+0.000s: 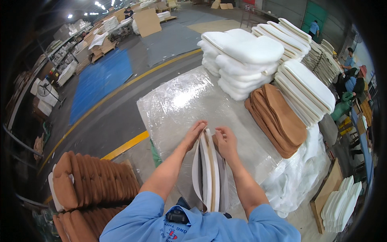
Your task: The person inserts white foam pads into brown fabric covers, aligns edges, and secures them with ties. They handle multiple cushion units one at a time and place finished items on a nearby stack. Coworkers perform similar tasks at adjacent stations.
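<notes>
A long padded cushion (212, 173) stands on edge in front of my body, its layered white and tan filling showing between two pale grey cover flaps. My left hand (195, 134) is closed at the far end of the left flap, fingers bent over the edge. On the other side my right hand (227, 142) has curled fingers against the far end of the right flap. Under the cushion's far end lies a table covered in clear plastic (173, 109).
Fluffy white pads (242, 52) are piled at the table's far side, beside stacked white cushions (304, 86) and brown cushions (278, 117). Crumpled plastic sheeting (296, 173) hangs at the right. More brown cushions (94, 181) stand in rows at lower left. Several people are farther off.
</notes>
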{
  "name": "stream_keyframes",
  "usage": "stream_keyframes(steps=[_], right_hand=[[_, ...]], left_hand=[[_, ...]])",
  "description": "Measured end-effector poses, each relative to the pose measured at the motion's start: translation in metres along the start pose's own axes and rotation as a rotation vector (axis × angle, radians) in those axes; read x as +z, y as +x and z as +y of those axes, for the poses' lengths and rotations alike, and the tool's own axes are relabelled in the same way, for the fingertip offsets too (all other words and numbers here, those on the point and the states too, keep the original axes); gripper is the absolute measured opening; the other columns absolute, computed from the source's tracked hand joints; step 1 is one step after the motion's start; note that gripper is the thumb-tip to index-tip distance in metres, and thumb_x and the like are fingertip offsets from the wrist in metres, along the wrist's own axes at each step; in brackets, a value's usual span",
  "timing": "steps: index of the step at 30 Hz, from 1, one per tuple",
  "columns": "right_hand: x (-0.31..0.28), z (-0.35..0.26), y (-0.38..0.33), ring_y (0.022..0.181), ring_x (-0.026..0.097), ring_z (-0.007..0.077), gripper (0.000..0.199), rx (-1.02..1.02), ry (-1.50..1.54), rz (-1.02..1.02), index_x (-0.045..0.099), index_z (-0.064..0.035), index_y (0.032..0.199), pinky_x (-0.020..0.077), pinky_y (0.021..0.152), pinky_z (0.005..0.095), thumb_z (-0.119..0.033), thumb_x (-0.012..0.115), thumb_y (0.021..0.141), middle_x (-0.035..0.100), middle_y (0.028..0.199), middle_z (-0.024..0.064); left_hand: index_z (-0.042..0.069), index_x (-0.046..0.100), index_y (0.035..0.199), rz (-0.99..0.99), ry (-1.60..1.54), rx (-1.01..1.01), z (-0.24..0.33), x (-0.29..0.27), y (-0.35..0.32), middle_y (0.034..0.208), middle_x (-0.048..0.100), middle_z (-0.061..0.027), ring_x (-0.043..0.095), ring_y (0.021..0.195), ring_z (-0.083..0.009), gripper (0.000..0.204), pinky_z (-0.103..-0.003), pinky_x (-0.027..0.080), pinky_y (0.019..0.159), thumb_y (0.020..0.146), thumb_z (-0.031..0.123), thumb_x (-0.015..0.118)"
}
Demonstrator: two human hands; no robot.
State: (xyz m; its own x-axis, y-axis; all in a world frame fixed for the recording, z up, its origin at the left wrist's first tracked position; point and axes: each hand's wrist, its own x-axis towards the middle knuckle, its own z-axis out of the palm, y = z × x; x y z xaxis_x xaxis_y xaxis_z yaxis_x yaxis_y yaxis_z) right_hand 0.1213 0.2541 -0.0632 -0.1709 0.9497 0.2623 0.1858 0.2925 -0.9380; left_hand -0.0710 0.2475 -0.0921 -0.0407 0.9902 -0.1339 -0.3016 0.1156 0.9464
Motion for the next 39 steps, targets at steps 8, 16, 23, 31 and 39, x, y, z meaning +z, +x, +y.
stream_keyframes(steps=[8, 16, 23, 31, 39], right_hand=[[-0.146, 0.010, -0.228, 0.096, 0.067, 0.0151, 0.030, 0.478, 0.129, -0.117, 0.070, -0.0006, 0.122, 0.0528, 0.085, 0.0298, -0.025, 0.062, 0.105, 0.074, 0.110, 0.0075], [-0.152, -0.006, -0.351, 0.105, 0.066, 0.0178, 0.053, 0.391, 0.203, 0.149, 0.068, 0.0000, 0.128, 0.0501, 0.092, 0.0322, -0.046, 0.047, 0.111, 0.072, 0.118, 0.0099], [-0.102, 0.005, -0.311, 0.101, 0.066, 0.0187, 0.057, 0.423, 0.308, 0.326, 0.071, 0.0028, 0.115, 0.0507, 0.093, 0.0350, -0.044, 0.039, 0.113, 0.073, 0.103, 0.0105], [-0.143, 0.063, -0.196, 0.089, 0.065, 0.0190, 0.069, 0.472, 0.663, 0.695, 0.072, 0.0009, 0.097, 0.0514, 0.085, 0.0349, -0.056, 0.036, 0.111, 0.071, 0.094, 0.0099], [-0.165, 0.038, -0.083, 0.086, 0.064, 0.0203, 0.067, 0.447, 0.706, 0.884, 0.070, -0.0033, 0.097, 0.0523, 0.083, 0.0368, -0.060, 0.037, 0.110, 0.069, 0.092, 0.0086]], left_hand=[[0.013, 0.063, 0.128, 0.135, 0.056, 0.047, 0.009, -0.025, -0.038, 0.115, 0.063, 0.0019, 0.060, 0.103, -0.0102, 0.029, -0.027, 0.050, 0.092, 0.106, 0.031, 0.063], [0.004, 0.062, 0.130, 0.355, 0.069, 0.051, 0.016, -0.027, -0.074, 0.116, 0.066, -0.0039, 0.060, 0.108, -0.0146, 0.029, -0.030, 0.049, 0.097, 0.108, 0.023, 0.058], [0.003, 0.067, 0.124, 0.404, 0.287, 0.067, 0.026, -0.031, -0.113, 0.108, 0.067, -0.0029, 0.058, 0.098, -0.0117, 0.032, -0.030, 0.048, 0.089, 0.107, 0.029, 0.060], [-0.004, 0.062, 0.132, 0.278, -0.010, -0.188, 0.007, -0.051, -0.219, 0.131, 0.067, -0.0148, 0.063, 0.121, -0.0255, 0.052, -0.043, 0.048, 0.107, 0.112, 0.042, 0.046], [-0.001, 0.040, 0.156, -0.034, 0.231, -0.167, -0.048, -0.007, -0.308, 0.143, 0.058, -0.0114, 0.057, 0.123, -0.0189, 0.070, -0.034, 0.043, 0.109, 0.097, 0.014, 0.074]])
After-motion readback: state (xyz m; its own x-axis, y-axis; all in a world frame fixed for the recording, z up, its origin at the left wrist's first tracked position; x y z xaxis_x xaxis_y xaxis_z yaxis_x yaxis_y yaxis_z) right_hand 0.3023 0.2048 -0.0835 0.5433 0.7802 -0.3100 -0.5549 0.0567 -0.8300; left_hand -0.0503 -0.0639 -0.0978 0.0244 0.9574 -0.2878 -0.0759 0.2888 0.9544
